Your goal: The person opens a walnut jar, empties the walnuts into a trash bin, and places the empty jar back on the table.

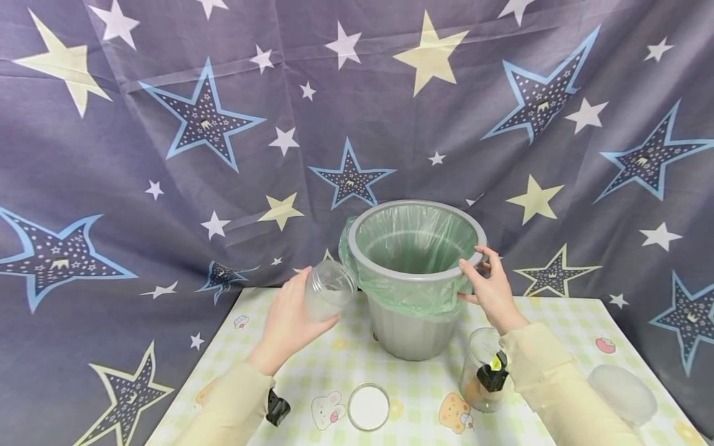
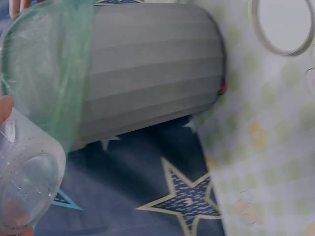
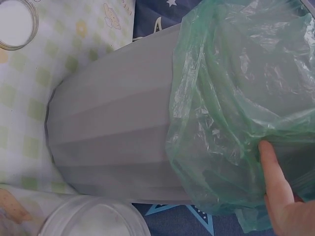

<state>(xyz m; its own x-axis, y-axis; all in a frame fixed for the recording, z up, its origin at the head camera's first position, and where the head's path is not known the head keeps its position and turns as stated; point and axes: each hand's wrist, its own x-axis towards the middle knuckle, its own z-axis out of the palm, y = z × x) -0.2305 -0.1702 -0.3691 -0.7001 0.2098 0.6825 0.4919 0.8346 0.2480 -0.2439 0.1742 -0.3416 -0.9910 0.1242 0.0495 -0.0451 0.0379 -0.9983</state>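
Fingers of my left hand (image 1: 291, 317) curl round a tilted, cloudy jar (image 1: 326, 302), just beside the lined bin (image 1: 409, 334) near the far edge of the desk (image 1: 320, 371). My right hand (image 1: 494, 296) grips the bin's rim, fingers partly spread. A clear jar (image 1: 473, 356) stands nearer me.

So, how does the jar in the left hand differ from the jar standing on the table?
The held jar is tilted; the standing jar is upright. The left hand grips the held jar; the table supports the standing jar. The held jar looks cloudier than the standing jar. Both are see-through.
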